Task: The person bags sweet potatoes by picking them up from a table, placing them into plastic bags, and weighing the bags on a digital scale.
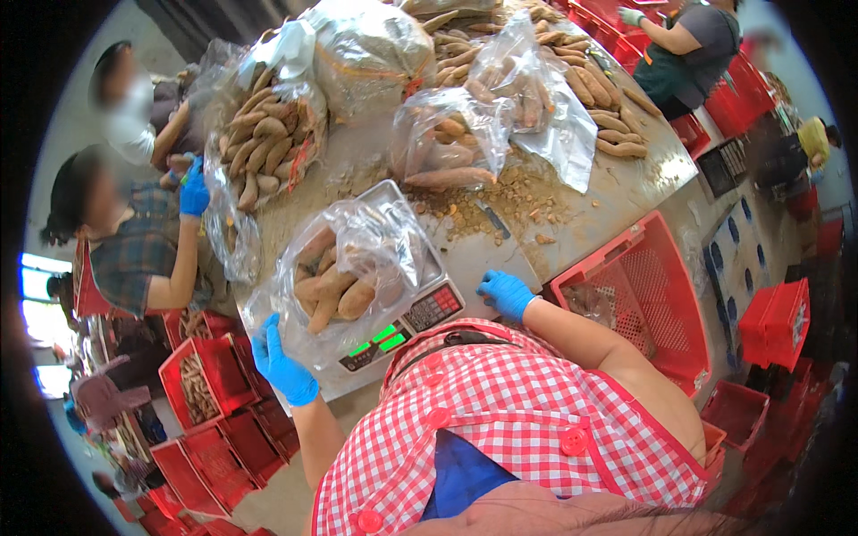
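Observation:
A clear plastic bag (402, 258) of sweet potatoes (335, 289) lies on a digital scale (432, 309), its display lit green. At the bag's left edge is my left hand (285, 365) in a blue glove. Its fingertips touch or overlap the loose film; whether they pinch it cannot be made out. My right hand (507, 295), also blue-gloved, rests at the table's near edge, right of the scale. Its fingers are loosely bent and apart, with nothing seen in them. Beyond it a knife (493, 219) lies among soil and scraps.
Filled bags (456, 157) and loose sweet potatoes (593, 84) cover the table's (643, 177) far side. A large open sack (268, 144) stands at left. Close to my right arm is a red crate (660, 295). Co-workers sit at left, one with a blue-gloved hand (194, 191).

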{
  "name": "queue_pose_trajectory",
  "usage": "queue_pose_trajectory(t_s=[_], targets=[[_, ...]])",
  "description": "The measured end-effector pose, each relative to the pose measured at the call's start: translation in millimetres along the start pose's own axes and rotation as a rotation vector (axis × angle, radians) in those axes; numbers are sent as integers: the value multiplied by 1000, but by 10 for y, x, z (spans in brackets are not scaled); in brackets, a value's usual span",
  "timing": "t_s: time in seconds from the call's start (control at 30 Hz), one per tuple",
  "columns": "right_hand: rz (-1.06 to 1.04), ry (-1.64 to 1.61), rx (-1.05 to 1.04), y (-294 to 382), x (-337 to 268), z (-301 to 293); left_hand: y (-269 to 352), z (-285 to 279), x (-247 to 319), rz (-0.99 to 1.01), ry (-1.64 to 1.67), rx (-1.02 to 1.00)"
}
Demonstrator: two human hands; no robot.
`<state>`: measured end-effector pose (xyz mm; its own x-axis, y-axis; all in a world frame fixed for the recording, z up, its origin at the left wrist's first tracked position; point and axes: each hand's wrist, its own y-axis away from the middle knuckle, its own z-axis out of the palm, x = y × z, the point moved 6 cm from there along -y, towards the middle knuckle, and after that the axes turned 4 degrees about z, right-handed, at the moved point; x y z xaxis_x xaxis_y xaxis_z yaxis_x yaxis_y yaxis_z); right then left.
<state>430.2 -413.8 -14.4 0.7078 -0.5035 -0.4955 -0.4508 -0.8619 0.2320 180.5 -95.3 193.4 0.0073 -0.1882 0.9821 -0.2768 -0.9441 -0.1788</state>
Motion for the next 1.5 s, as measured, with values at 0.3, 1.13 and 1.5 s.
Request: queue_pose_trajectory(t_s=[0.3, 1.13, 1.5], targets=[[341, -132, -433, 667, 614, -155, -225, 212, 26, -46, -1, 25], [301, -936, 598, -2377, 1029, -1899, -8, 313, 30, -86, -7, 230], [-213, -1562, 35, -607, 364, -1826, -24, 195, 168, 24, 2, 188]])
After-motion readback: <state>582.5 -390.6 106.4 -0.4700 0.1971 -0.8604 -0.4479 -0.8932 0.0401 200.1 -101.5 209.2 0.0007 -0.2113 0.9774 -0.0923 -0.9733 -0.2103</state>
